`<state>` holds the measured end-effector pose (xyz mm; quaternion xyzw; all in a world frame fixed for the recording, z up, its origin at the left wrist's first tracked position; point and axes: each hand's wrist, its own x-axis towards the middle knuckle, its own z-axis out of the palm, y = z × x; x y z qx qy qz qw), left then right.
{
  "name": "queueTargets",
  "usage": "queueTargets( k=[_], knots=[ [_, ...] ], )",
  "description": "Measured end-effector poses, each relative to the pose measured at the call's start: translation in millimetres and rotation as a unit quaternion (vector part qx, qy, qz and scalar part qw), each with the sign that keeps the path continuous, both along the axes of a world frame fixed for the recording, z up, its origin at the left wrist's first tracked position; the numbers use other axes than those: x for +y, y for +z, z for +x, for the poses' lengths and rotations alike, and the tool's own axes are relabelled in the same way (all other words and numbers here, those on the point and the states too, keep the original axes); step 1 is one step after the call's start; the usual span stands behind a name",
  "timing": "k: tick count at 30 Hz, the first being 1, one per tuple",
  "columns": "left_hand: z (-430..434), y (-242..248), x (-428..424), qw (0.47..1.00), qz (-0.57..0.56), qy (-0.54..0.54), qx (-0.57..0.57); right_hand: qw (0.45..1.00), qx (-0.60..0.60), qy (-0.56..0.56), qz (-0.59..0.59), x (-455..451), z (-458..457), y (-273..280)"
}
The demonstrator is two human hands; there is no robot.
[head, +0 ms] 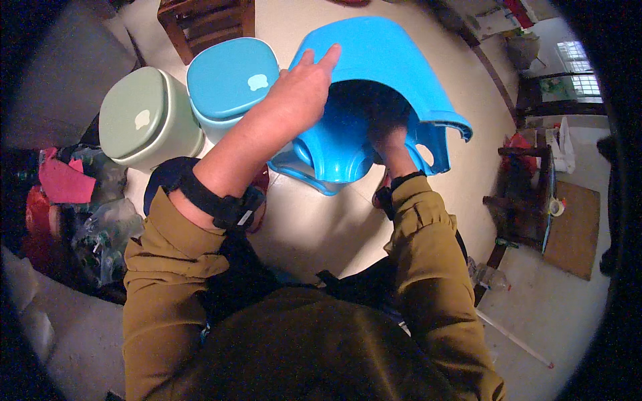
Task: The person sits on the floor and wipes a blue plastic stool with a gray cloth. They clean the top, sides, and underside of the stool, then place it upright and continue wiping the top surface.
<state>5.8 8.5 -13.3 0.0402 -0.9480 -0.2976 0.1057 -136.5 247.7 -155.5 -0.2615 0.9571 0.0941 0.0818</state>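
Observation:
A glossy blue molded plastic shell (381,47), hollow and tilted, is before me with its dark opening towards me. My left hand (306,90) holds its left side at the rim of the opening, two fingers extended along the outer wall. Inside the hollow is my right hand (392,133), its fingers lost in deep shadow; what they touch is hidden. Left of the shell stand a stool-like box with a blue lid (230,75) and another with a pale green lid (133,113). Each lid bears a small pale patch. My left forearm passes in front of the blue-lidded box.
A brown wooden stool (208,25) stands behind the lidded boxes. On the left lie plastic bags (108,240) and a pink piece of material (67,180). A dark wooden frame (521,200), a cardboard sheet (572,230) and a clear bottle (491,277) are on the right.

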Motion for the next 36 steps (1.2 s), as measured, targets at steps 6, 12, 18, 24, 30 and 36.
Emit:
queueTargets(
  k=[6,12,18,24,30,36],
  knots=[
    [-1.9,0.5,2.7,1.000,-0.006,0.005,-0.001,0.976,0.103,0.119,-0.149,-33.1,75.6,-30.2],
    [-7.9,-0.4,-3.9,1.000,-0.001,-0.001,0.013,0.941,0.033,0.111,-0.317,-33.0,145.9,-17.4],
    [-7.7,2.4,0.3,1.000,-0.009,0.005,-0.010,0.933,-0.091,-0.012,-0.347,-2.0,155.7,44.5],
    [-10.3,1.3,3.0,1.000,-0.017,0.008,0.000,0.933,0.247,0.076,-0.252,24.8,69.4,101.0],
    [-7.5,7.0,9.8,0.999,-0.010,-0.025,-0.039,0.913,0.194,0.056,-0.354,31.7,59.8,28.7],
    [-12.3,11.6,18.6,0.999,-0.008,-0.016,-0.028,0.986,0.023,0.032,-0.163,-19.3,112.8,-16.0]
  ],
)
